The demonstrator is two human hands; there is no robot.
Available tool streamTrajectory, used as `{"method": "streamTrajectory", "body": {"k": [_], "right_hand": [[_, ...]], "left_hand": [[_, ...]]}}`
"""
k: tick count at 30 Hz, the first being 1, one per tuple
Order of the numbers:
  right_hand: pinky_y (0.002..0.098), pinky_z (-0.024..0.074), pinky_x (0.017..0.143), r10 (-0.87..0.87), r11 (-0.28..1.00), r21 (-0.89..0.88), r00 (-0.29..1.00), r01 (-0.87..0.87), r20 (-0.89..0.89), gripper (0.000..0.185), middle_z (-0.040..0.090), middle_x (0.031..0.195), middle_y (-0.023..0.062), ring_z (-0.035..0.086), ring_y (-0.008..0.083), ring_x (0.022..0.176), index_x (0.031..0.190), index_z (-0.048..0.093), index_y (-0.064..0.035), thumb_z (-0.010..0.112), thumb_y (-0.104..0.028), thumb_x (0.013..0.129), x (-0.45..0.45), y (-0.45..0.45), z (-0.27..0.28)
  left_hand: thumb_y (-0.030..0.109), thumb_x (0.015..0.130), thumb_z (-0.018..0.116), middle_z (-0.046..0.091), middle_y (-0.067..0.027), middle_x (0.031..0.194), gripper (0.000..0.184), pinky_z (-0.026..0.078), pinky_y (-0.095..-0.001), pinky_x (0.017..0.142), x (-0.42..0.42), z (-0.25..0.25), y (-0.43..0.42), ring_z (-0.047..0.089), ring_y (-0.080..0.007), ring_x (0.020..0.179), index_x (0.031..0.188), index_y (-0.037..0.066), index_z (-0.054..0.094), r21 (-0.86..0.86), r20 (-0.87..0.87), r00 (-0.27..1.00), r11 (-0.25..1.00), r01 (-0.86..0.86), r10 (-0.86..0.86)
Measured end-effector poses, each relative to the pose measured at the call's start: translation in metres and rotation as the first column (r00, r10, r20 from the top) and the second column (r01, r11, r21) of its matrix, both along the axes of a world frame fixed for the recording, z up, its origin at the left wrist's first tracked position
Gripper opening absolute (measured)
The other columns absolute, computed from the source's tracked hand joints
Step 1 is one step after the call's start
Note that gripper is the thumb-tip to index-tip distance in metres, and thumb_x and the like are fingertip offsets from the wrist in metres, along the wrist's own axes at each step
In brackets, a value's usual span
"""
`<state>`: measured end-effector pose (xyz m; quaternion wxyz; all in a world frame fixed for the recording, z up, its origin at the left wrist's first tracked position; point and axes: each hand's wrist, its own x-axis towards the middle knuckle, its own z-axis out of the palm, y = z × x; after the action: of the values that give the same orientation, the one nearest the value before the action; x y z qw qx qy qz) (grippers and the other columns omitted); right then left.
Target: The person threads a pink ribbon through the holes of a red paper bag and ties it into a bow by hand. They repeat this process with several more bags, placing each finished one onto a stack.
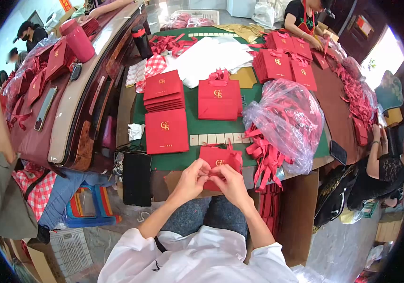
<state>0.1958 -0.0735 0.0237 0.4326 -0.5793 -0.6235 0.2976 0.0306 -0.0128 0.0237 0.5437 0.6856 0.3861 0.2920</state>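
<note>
A red paper bag with gold lettering lies at the table's near edge, partly covered by my hands. My left hand and my right hand meet over its lower part, fingertips pinched close together. What they pinch is too small to make out, perhaps hidden by the fingers. Beyond them stands a pile of finished-looking red bags with ribbon on top. Flat red bags are stacked to the left. A clear plastic bag of red ribbons sits to the right, ribbons spilling from its mouth.
White sheets lie farther back. A black bottle stands at the back left, a phone at the right edge. More red bags are at the back right. Other people work around the tables. A cardboard box is below right.
</note>
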Motion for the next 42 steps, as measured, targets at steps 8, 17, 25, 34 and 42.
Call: {"method": "streamTrajectory", "body": {"k": [8,17,25,34,42], "right_hand": [[0.0381,0.0520,0.065,-0.214,0.977,-0.015,0.975,0.215,0.057,0.012,0.062,0.085,0.0106,0.065,0.0293,0.075,0.092,0.064,-0.0052,0.071,-0.009,0.084,0.006,0.014,-0.004],[0.0354,0.0519,0.064,-0.322,0.947,0.079,0.923,0.312,0.211,0.010,0.064,0.082,0.0106,0.065,0.0255,0.071,0.088,0.064,-0.0025,0.072,-0.007,0.083,0.009,0.028,-0.022],[0.0359,0.0525,0.063,-0.341,0.938,0.029,0.907,0.345,0.247,0.011,0.064,0.079,0.0103,0.065,0.0250,0.069,0.085,0.064,-0.0026,0.073,-0.008,0.081,0.001,0.029,-0.025],[0.0380,0.0512,0.059,-0.366,0.930,0.136,0.888,0.341,0.278,0.014,0.064,0.077,0.0107,0.064,0.0254,0.065,0.083,0.060,-0.0032,0.073,-0.006,0.078,-0.006,0.025,-0.028],[0.0441,0.0515,0.063,-0.283,0.959,0.084,0.886,0.272,0.366,0.015,0.062,0.080,0.0139,0.064,0.0338,0.071,0.085,0.057,-0.0046,0.071,-0.008,0.080,-0.008,0.024,-0.021]], "left_hand": [[-0.008,0.085,0.061,0.058,-0.0180,0.111,0.034,0.052,-0.0387,0.090,0.013,-0.009,0.025,0.061,-0.0328,0.102,0.118,-0.001,0.054,0.381,-0.198,0.973,0.924,-0.036,0.120],[0.001,0.080,0.069,0.049,-0.0218,0.121,0.052,0.046,-0.0441,0.097,0.020,-0.040,0.020,0.051,-0.0410,0.112,0.129,0.000,0.051,0.433,-0.270,0.943,0.899,-0.062,0.195],[0.002,0.074,0.075,0.052,-0.0154,0.109,0.040,0.051,-0.0431,0.084,0.020,-0.021,0.026,0.057,-0.0374,0.102,0.110,0.004,0.058,0.502,-0.333,0.932,0.864,0.046,0.144],[0.001,0.087,0.058,0.062,-0.0178,0.096,0.016,0.052,-0.0455,0.075,0.024,-0.019,0.025,0.063,-0.0409,0.088,0.103,0.003,0.055,0.441,-0.247,0.963,0.898,0.010,0.110],[-0.001,0.088,0.055,0.063,-0.0184,0.094,0.013,0.051,-0.0462,0.075,0.028,-0.018,0.018,0.063,-0.0400,0.088,0.100,0.002,0.054,0.442,-0.222,0.969,0.897,0.002,0.107]]}}
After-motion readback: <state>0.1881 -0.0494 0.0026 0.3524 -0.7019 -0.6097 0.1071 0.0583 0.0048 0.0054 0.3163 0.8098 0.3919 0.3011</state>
